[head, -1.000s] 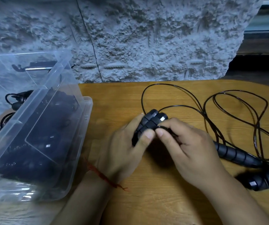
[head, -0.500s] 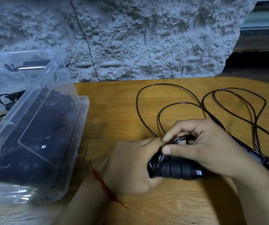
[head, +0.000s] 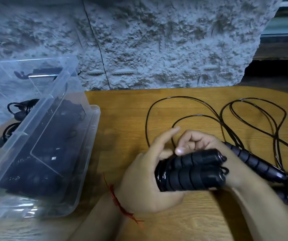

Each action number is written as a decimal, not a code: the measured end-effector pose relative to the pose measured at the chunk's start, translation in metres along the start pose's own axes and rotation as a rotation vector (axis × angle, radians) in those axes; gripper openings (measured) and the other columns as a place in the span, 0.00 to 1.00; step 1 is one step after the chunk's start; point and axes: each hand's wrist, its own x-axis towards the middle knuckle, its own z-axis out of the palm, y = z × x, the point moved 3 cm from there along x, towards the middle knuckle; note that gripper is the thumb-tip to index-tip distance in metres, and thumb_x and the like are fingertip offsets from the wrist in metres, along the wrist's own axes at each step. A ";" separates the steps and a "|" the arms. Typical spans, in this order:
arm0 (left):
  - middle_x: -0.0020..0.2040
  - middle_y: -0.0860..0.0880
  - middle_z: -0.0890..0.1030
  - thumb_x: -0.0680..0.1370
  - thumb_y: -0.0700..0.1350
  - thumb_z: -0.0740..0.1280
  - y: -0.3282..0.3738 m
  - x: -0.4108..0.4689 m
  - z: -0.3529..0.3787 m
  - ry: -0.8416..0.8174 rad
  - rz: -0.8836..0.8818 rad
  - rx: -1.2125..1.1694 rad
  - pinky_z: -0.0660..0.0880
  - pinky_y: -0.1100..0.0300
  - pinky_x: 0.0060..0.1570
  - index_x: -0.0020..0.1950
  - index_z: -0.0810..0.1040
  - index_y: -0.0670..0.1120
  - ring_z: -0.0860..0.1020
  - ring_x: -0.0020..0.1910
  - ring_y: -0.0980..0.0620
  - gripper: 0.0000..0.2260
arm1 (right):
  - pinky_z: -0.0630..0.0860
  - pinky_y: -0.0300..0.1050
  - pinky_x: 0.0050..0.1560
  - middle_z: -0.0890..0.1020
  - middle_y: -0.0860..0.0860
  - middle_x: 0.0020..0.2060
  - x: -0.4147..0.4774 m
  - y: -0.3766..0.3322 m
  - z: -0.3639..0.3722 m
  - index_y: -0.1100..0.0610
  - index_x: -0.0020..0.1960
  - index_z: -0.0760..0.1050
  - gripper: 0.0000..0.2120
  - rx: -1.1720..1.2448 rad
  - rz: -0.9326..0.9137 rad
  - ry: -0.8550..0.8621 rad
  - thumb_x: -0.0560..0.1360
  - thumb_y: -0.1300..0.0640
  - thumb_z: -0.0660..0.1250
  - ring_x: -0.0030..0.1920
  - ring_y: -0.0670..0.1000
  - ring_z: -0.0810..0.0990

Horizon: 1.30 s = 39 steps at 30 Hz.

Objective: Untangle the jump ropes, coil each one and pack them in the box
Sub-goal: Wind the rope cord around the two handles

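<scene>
Together, left hand and right hand clasp ribbed cylindrical handles — glossy cord trailing.

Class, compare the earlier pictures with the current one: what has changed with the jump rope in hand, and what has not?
The paired handles, pointing away a second ago, now lie sideways in the left hand. The right hand pinches the cord above them. The box and second rope have not moved.

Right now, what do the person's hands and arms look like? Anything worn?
Left hand and right hand are bare: no gloves, no rings visible, no sleeves in view. The only item worn is a thin red thread bracelet on the left wrist, loose ends trailing.
</scene>
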 end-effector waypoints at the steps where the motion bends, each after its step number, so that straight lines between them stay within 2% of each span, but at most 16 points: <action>1: 0.65 0.45 0.84 0.83 0.39 0.70 0.001 -0.006 -0.008 0.042 0.082 0.058 0.74 0.74 0.46 0.74 0.75 0.60 0.81 0.65 0.49 0.24 | 0.80 0.41 0.40 0.84 0.55 0.38 0.001 0.002 0.002 0.57 0.47 0.82 0.13 -0.076 -0.066 0.081 0.72 0.50 0.81 0.38 0.51 0.83; 4: 0.58 0.50 0.84 0.76 0.31 0.76 0.001 -0.013 -0.019 0.049 0.291 0.294 0.78 0.61 0.53 0.68 0.75 0.62 0.82 0.53 0.60 0.31 | 0.80 0.41 0.45 0.86 0.56 0.43 0.006 0.004 0.008 0.62 0.46 0.81 0.04 -0.226 -0.202 0.226 0.74 0.64 0.76 0.44 0.52 0.85; 7: 0.53 0.50 0.82 0.70 0.40 0.80 -0.002 -0.013 -0.024 0.009 0.422 0.306 0.78 0.55 0.46 0.70 0.74 0.53 0.83 0.48 0.53 0.31 | 0.79 0.42 0.46 0.85 0.54 0.41 0.012 0.014 0.012 0.65 0.43 0.79 0.04 -0.039 -0.145 0.250 0.72 0.69 0.73 0.44 0.50 0.84; 9: 0.57 0.53 0.81 0.71 0.48 0.79 -0.005 -0.011 -0.028 0.049 0.488 0.335 0.79 0.54 0.49 0.69 0.75 0.51 0.83 0.53 0.47 0.28 | 0.80 0.43 0.49 0.86 0.50 0.44 0.010 0.017 0.014 0.56 0.46 0.82 0.05 -0.162 -0.189 0.249 0.77 0.64 0.70 0.47 0.47 0.84; 11: 0.56 0.53 0.81 0.73 0.52 0.77 -0.006 -0.010 -0.030 0.125 0.480 0.310 0.78 0.58 0.52 0.66 0.77 0.52 0.82 0.54 0.47 0.23 | 0.82 0.56 0.56 0.87 0.52 0.49 0.007 0.020 0.021 0.48 0.53 0.84 0.07 -0.299 -0.192 0.226 0.81 0.52 0.67 0.53 0.52 0.85; 12: 0.53 0.53 0.82 0.73 0.52 0.75 -0.006 -0.010 -0.029 0.152 0.471 0.274 0.77 0.59 0.49 0.63 0.78 0.52 0.82 0.51 0.49 0.20 | 0.80 0.60 0.56 0.86 0.53 0.49 0.007 0.020 0.023 0.48 0.55 0.83 0.09 -0.350 -0.164 0.235 0.84 0.49 0.65 0.53 0.55 0.85; 14: 0.45 0.49 0.83 0.75 0.52 0.73 -0.006 -0.005 -0.030 0.169 0.403 0.070 0.74 0.57 0.36 0.58 0.78 0.49 0.80 0.38 0.52 0.15 | 0.79 0.56 0.52 0.85 0.49 0.44 0.008 0.020 0.027 0.49 0.53 0.81 0.13 -0.527 -0.113 0.251 0.87 0.46 0.61 0.48 0.51 0.83; 16: 0.47 0.41 0.83 0.78 0.53 0.71 -0.009 0.002 -0.040 0.201 0.319 -0.250 0.68 0.57 0.28 0.60 0.76 0.42 0.76 0.33 0.47 0.18 | 0.77 0.49 0.46 0.83 0.44 0.39 0.007 0.019 0.031 0.48 0.49 0.79 0.16 -0.711 -0.042 0.243 0.85 0.41 0.58 0.43 0.46 0.81; 18: 0.49 0.39 0.81 0.82 0.55 0.67 -0.011 0.008 -0.060 0.282 0.279 -0.428 0.68 0.58 0.28 0.64 0.75 0.41 0.75 0.34 0.46 0.19 | 0.72 0.43 0.39 0.79 0.43 0.33 0.003 0.018 0.033 0.46 0.47 0.79 0.17 -0.796 0.032 0.213 0.84 0.38 0.57 0.37 0.44 0.78; 21: 0.46 0.43 0.78 0.84 0.58 0.63 -0.012 0.014 -0.085 0.394 0.230 -0.543 0.67 0.58 0.29 0.62 0.77 0.46 0.74 0.34 0.48 0.16 | 0.72 0.46 0.37 0.77 0.47 0.32 -0.003 0.013 0.028 0.44 0.48 0.79 0.17 -0.816 0.103 0.175 0.84 0.37 0.57 0.35 0.47 0.77; 25: 0.47 0.43 0.80 0.85 0.56 0.64 -0.017 0.018 -0.095 0.451 0.228 -0.370 0.68 0.56 0.30 0.63 0.77 0.48 0.75 0.35 0.45 0.14 | 0.78 0.54 0.43 0.81 0.47 0.36 -0.008 0.000 0.023 0.41 0.47 0.79 0.16 -0.861 0.069 0.250 0.82 0.35 0.58 0.39 0.46 0.79; 29: 0.54 0.43 0.83 0.85 0.53 0.66 -0.013 0.014 -0.095 0.429 0.270 -0.207 0.71 0.53 0.32 0.60 0.79 0.53 0.79 0.38 0.44 0.07 | 0.73 0.49 0.33 0.78 0.46 0.29 -0.017 -0.013 0.009 0.41 0.43 0.77 0.19 -1.093 0.053 0.485 0.78 0.30 0.58 0.33 0.45 0.76; 31: 0.57 0.41 0.83 0.86 0.52 0.65 -0.011 0.014 -0.095 0.406 0.286 -0.183 0.71 0.53 0.32 0.61 0.79 0.52 0.79 0.39 0.43 0.07 | 0.69 0.46 0.30 0.76 0.44 0.28 -0.021 -0.021 0.003 0.42 0.42 0.77 0.19 -1.190 0.026 0.658 0.78 0.30 0.60 0.32 0.45 0.74; 33: 0.56 0.41 0.84 0.86 0.51 0.65 -0.011 0.014 -0.093 0.392 0.293 -0.145 0.71 0.53 0.32 0.63 0.77 0.48 0.78 0.38 0.43 0.09 | 0.69 0.45 0.30 0.75 0.44 0.29 -0.022 -0.025 0.000 0.43 0.43 0.78 0.18 -1.184 -0.048 0.729 0.79 0.31 0.61 0.33 0.45 0.74; 35: 0.54 0.42 0.84 0.86 0.51 0.65 -0.011 0.014 -0.093 0.434 0.283 -0.086 0.72 0.52 0.32 0.62 0.77 0.47 0.78 0.37 0.44 0.09 | 0.71 0.47 0.30 0.76 0.46 0.28 -0.022 -0.023 0.000 0.45 0.43 0.79 0.18 -1.072 -0.108 0.657 0.79 0.33 0.63 0.32 0.46 0.75; 39: 0.47 0.41 0.82 0.84 0.52 0.68 -0.012 0.016 -0.101 0.602 0.225 -0.002 0.73 0.51 0.32 0.55 0.79 0.51 0.79 0.35 0.47 0.06 | 0.75 0.52 0.34 0.79 0.48 0.31 -0.021 -0.019 0.021 0.47 0.43 0.80 0.17 -0.892 -0.136 0.194 0.81 0.36 0.65 0.35 0.51 0.79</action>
